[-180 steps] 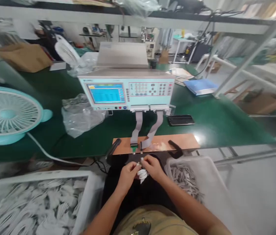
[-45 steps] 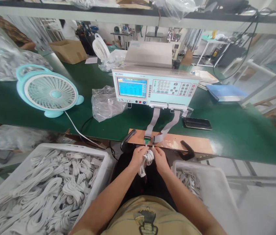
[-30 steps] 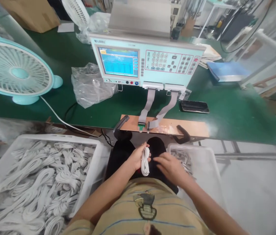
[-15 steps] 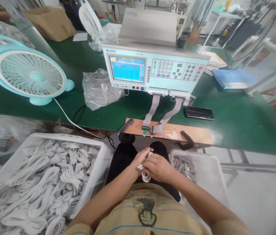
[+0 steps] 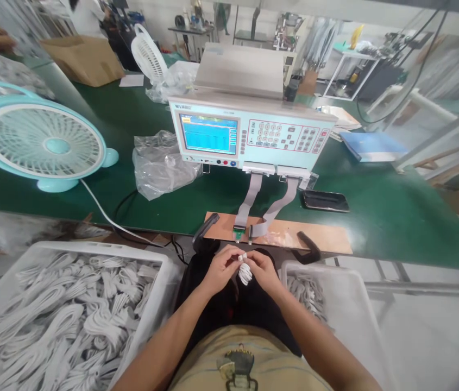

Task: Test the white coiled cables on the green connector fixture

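My left hand (image 5: pixel 220 267) and my right hand (image 5: pixel 262 270) meet over my lap, each pinching an end of a coiled white cable (image 5: pixel 245 271) that hangs between them. Just ahead lies a wooden board (image 5: pixel 319 237) at the bench edge, carrying small connector sockets (image 5: pixel 239 233). Two grey ribbon cables (image 5: pixel 253 191) run from these up to a pale blue tester (image 5: pixel 249 136) with a lit screen and a keypad.
A white crate (image 5: pixel 167 266) full of coiled white cables stands at my left, another white crate (image 5: pixel 347 288) with some cables at my right. On the green bench are a turquoise fan (image 5: pixel 37 144), a crumpled plastic bag (image 5: pixel 159 165), a black phone (image 5: pixel 325 200) and a blue folder (image 5: pixel 371 146).
One second ago my left hand alone held the cable low over my lap. Both hands have since closed on it and risen toward the board, pinching its ends.
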Tool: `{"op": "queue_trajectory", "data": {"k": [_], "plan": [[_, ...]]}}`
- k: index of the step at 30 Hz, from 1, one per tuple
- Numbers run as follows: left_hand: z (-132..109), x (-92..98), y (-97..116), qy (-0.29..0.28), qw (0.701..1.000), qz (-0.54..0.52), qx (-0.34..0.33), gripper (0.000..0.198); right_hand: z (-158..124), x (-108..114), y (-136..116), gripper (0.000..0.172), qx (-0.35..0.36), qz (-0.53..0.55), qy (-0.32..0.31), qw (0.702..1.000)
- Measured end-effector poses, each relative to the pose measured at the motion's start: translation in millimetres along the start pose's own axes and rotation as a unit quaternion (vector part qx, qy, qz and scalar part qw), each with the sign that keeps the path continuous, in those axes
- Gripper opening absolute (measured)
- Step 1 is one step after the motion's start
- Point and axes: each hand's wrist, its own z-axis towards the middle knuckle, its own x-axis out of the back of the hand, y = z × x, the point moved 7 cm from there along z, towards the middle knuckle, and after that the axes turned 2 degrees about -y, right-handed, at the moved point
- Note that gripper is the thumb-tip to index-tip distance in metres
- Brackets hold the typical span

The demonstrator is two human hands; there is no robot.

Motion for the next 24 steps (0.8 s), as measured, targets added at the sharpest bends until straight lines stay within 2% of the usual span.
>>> {"op": "queue_trajectory", "data": {"k": [5,9,13,17,19,24], "plan": [[-5,1.0,-13,0.055,0.998,-0.008,0.012,0.008,3,5,9,0.017,-0.019,0.049,0.067,0.996],[-6,-0.4,-34,0.102,0.984,-0.112,0.097,0.014,4,11,11,0.021,-0.025,0.043,0.125,0.991],[-4,-0.7,-37,0.132,0.967,-0.181,0.120,0.020,4,13,5,0.021,-0.014,0.032,0.148,0.988],[-2,-1.1,-39,0.110,0.966,-0.174,0.153,0.023,2,13,4,0.022,-0.029,0.046,0.165,0.985],[-2,-0.1,-42,0.085,0.971,-0.144,0.168,0.020,2,11,6,0.023,-0.052,0.082,0.168,0.981],[0,-1.1,-39,0.007,0.982,-0.099,0.163,0.028,6,7,17,0.024,-0.121,0.202,0.185,0.954]]}}
